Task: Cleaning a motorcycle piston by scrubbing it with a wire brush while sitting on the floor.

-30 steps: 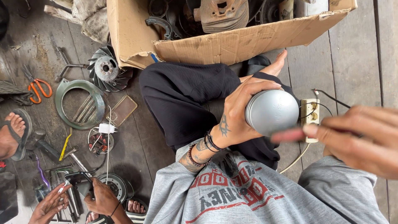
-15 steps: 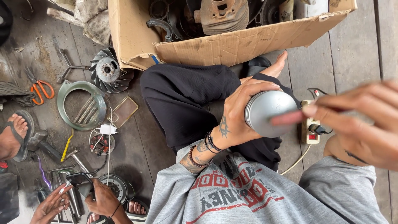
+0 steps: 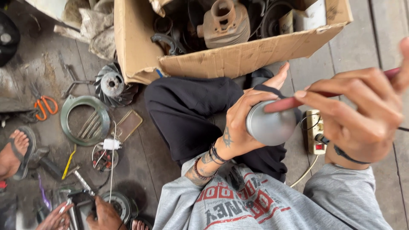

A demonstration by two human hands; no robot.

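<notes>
My left hand (image 3: 238, 123) cups the grey metal dome (image 3: 270, 125) while my right hand (image 3: 362, 115) pinches a red-handled tool (image 3: 289, 103) against the dome's top, where I judge the tip could skid off the curve into my fingers.

Both hands are being held raised over the lap.
The left hand (image 3: 243, 123) is being kept cupped, fingers curled; the right hand (image 3: 362, 115) is being pinched shut.

Grey shirt (image 3: 264, 208) with red and black print, black trousers (image 3: 191, 110). Beaded bracelets (image 3: 208, 159) circle the tattooed left wrist; a dark band (image 3: 347, 155) rings the right.
</notes>
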